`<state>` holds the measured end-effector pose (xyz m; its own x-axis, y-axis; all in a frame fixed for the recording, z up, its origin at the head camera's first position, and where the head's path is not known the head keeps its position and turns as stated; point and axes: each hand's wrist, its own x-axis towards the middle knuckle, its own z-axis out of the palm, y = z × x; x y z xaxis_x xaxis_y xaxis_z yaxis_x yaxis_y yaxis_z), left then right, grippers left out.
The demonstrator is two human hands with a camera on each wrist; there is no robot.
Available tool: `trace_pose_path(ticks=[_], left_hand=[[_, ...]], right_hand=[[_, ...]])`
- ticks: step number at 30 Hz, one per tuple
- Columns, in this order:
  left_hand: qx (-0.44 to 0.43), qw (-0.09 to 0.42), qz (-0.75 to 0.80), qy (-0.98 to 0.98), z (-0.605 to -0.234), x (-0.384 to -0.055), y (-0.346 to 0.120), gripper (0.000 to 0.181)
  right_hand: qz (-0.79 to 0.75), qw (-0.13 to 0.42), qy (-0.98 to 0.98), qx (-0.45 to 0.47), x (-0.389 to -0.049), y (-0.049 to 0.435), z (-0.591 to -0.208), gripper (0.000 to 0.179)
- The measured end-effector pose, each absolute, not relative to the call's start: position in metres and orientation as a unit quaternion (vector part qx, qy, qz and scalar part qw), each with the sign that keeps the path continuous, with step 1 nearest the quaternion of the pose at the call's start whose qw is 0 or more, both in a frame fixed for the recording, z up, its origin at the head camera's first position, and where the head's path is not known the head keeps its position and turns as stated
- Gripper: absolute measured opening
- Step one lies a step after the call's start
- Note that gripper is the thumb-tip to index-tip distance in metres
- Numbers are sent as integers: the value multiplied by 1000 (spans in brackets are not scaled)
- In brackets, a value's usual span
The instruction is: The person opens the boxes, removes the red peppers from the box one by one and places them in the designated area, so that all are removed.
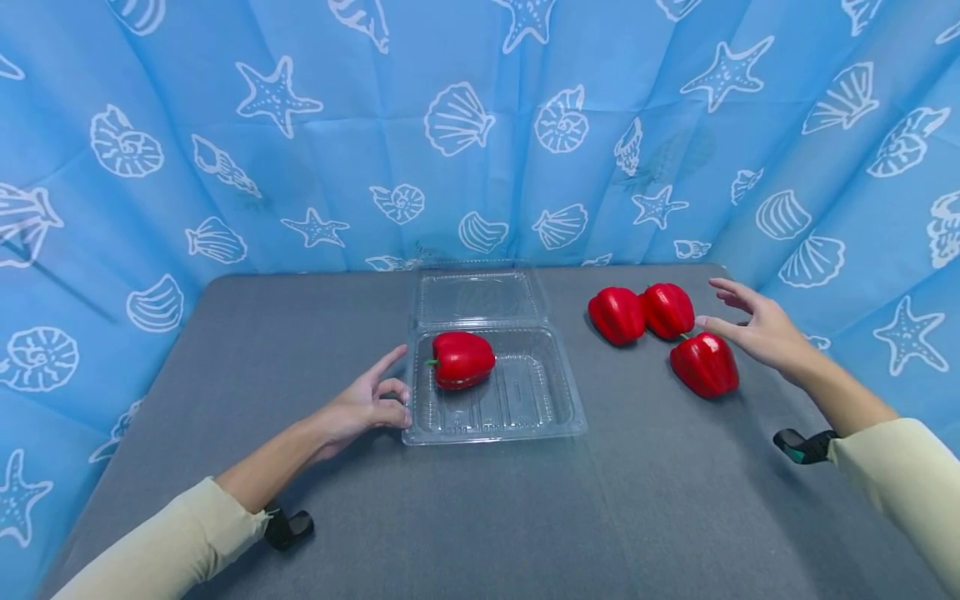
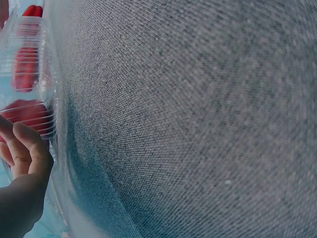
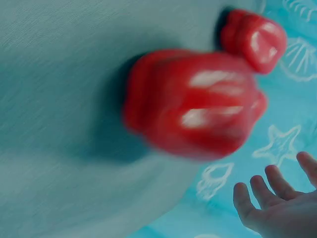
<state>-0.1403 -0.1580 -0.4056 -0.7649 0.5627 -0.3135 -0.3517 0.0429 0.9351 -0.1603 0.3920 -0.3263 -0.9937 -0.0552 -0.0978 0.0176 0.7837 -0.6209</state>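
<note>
A clear plastic clamshell container lies with its lid folded back. Inside its left half sits a red bell pepper with a green stem pointing left. My left hand is at the container's left rim, index finger extended, the other fingers and thumb loosely bent with tips right at the rim. On the right side my right hand hovers with spread fingers and holds nothing. Nearest to it is a bell pepper, which looms large in the right wrist view. Two more peppers lie side by side behind it.
A grey cloth-covered table carries everything. Behind it and along its sides hangs a blue curtain printed with white shells and starfish. Black wrist straps sit at the sleeve cuffs.
</note>
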Motion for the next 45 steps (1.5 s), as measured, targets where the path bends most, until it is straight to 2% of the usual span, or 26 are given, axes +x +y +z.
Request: trace_pose_path(ticks=[6, 13, 21, 30, 34, 45], left_hand=[[85, 332, 686, 642, -407, -141, -157, 106], [91, 330, 684, 645, -407, -140, -158, 107], [95, 327, 680, 650, -407, -140, -158, 106], [98, 328, 680, 649, -407, -140, -159, 104], [100, 326, 680, 649, -408, -141, -160, 103], [93, 330, 679, 650, -409, -142, -159, 104]], right_hand=[[-357, 12, 933, -40, -172, 359, -315, 88], [-378, 22, 921, -93, -183, 314, -308, 84], [-430, 55, 884, -175, -195, 261, -306, 80], [-396, 122, 866, -281, -207, 211, -320, 91], [-391, 150, 856, -305, -209, 194, -327, 94], [-409, 218, 822, -331, -209, 163, -348, 88]])
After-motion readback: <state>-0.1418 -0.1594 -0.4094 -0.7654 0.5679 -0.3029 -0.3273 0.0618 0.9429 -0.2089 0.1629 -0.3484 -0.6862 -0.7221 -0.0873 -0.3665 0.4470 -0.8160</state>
